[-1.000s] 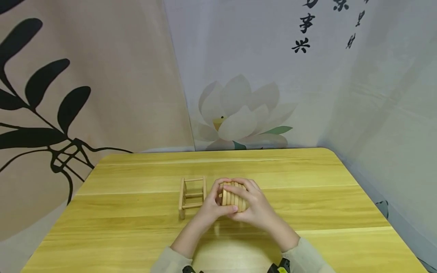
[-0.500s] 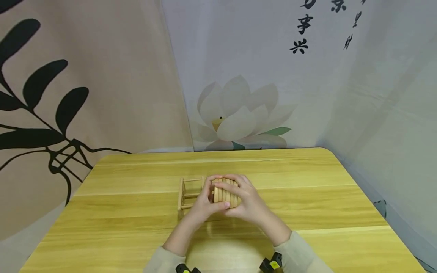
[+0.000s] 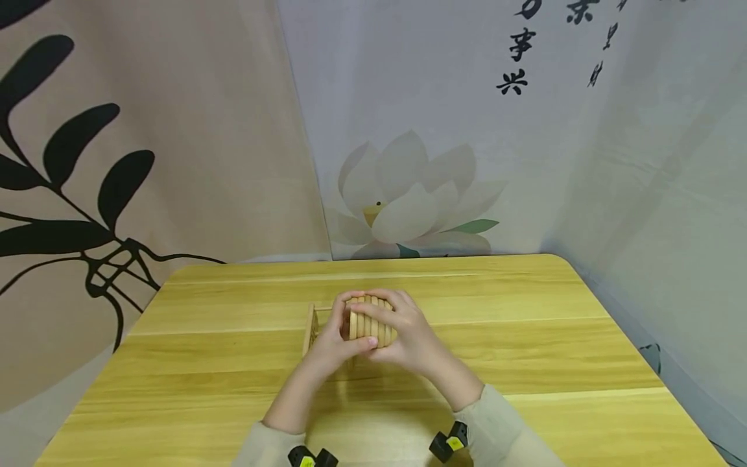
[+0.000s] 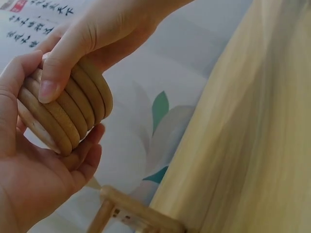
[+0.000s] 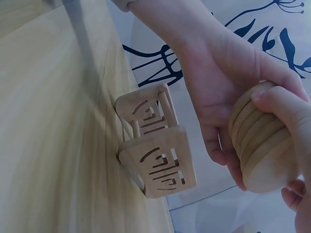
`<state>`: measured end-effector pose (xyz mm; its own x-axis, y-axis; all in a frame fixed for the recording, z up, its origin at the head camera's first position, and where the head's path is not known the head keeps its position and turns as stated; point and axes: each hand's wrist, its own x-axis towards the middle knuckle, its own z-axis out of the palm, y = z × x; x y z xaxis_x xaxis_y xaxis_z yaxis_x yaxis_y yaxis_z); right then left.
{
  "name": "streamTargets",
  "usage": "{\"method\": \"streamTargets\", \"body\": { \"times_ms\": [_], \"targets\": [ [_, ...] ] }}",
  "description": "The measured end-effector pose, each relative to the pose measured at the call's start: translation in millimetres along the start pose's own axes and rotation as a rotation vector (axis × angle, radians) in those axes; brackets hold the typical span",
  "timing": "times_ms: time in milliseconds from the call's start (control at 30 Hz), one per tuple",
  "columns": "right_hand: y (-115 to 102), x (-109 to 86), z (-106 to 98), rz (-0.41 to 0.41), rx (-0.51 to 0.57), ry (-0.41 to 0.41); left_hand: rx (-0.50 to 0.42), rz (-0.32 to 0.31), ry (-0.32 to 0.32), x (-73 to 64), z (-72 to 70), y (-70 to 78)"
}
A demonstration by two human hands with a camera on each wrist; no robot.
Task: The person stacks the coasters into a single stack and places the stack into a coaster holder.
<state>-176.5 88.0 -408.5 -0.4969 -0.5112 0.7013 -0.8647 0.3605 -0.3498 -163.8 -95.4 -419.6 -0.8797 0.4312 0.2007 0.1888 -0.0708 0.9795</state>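
Several round wooden coasters (image 3: 367, 326) are held together on edge as one stack between both hands, raised above the table. My left hand (image 3: 329, 340) grips the left end, its thumb along the near side. From the right, my right hand (image 3: 408, 331) wraps the stack, with fingers over the top. The left wrist view shows the coasters (image 4: 63, 109) side by side, with a thumb pressed on their rims. Just below and left of the hands stands a wooden coaster holder (image 5: 165, 162), its two end panels cut with slots and joined by rods. The left forearm and hands partly hide it in the head view.
The wood-grain table (image 3: 525, 337) spreads out around the holder. Behind it hangs a cloth backdrop (image 3: 233, 130) printed with dark leaves, a pale lotus and black characters. Each wrist wears a black-and-yellow device (image 3: 449, 442) near the sleeve.
Both hands have carried the stack of coasters left and slightly away from the body, from beside the holder to over its right part. The holder has stayed in place.
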Motion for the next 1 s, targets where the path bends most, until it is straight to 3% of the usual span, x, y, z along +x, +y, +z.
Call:
{"method": "streamTargets", "body": {
  "times_ms": [367,1000],
  "targets": [
    [1.3,15.1,14.3,-0.033,0.010,0.025,0.041,0.041,0.039,-1.9,-17.9,0.9],
    [-0.5,33.0,31.2,0.007,0.031,-0.006,0.067,0.013,0.075,-5.0,-42.4,-0.2]
  ]
}}
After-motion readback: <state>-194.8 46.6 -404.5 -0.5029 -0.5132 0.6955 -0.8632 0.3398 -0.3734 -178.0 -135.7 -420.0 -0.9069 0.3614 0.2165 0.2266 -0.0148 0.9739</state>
